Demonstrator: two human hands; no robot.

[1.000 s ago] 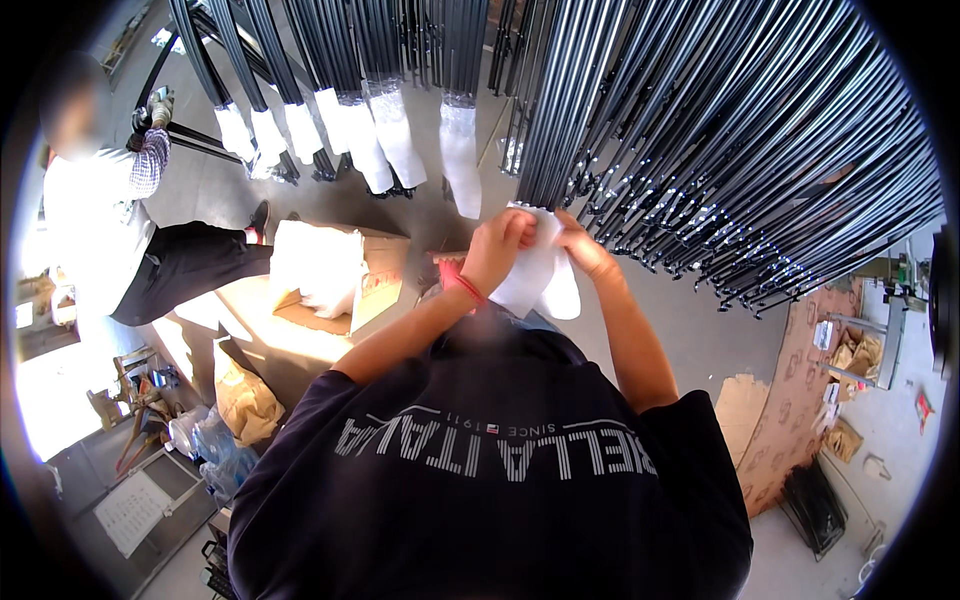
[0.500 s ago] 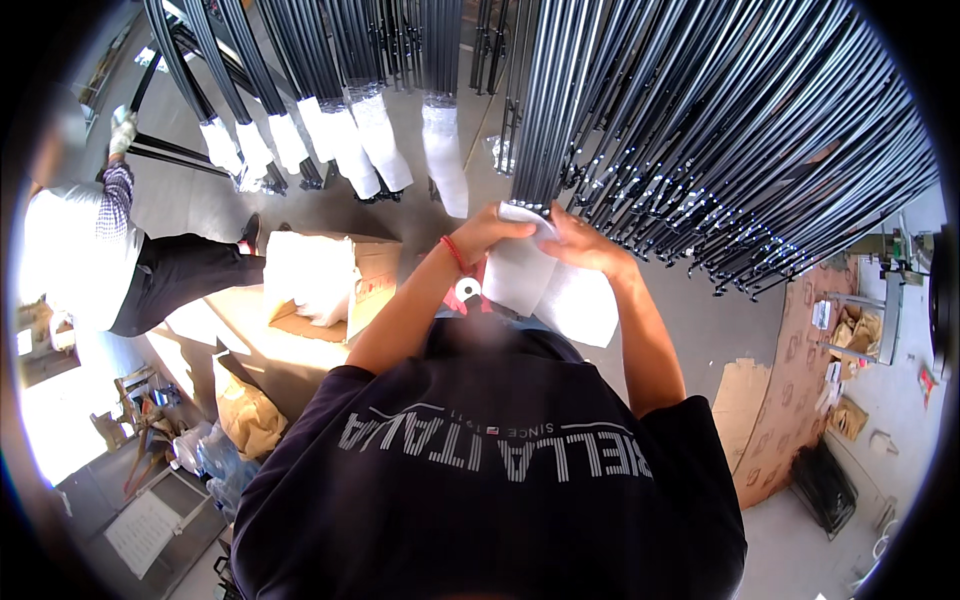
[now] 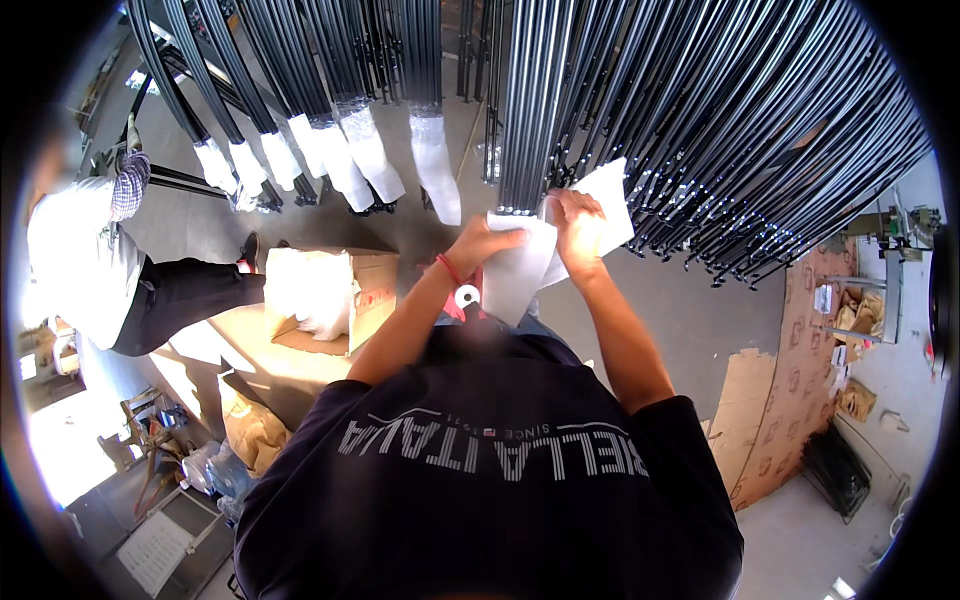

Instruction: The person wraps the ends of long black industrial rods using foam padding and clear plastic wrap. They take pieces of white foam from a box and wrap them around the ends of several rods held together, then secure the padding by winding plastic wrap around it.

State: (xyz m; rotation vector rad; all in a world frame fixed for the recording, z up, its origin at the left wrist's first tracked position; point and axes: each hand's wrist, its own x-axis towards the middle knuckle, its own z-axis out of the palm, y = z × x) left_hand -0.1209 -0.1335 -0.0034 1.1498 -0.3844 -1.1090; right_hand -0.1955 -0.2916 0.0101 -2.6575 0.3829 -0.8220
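My left hand [image 3: 487, 243] is closed on a white foam sheet [image 3: 515, 272], its thumb lying over the top edge. The sheet sits at the lower ends of a bundle of black rods [image 3: 527, 120]. My right hand [image 3: 580, 228] grips the other side of the sheet with curled fingers, and a loose white flap sticks out beyond it toward the upper right. Below my left hand, near my waist, is a small roll with a white ring-shaped end [image 3: 467, 296].
Many black rods [image 3: 720, 150] hang close together on the right. To the left hang rod bundles with white-wrapped ends [image 3: 433, 165]. An open cardboard box [image 3: 375, 290] stands on the floor at left, near a co-worker [image 3: 85, 250]. Cardboard sheets [image 3: 790, 370] lie at right.
My right hand has drawn its side of the foam sheet up and outward, so the flap now points to the upper right. My left hand stays at the rod ends.
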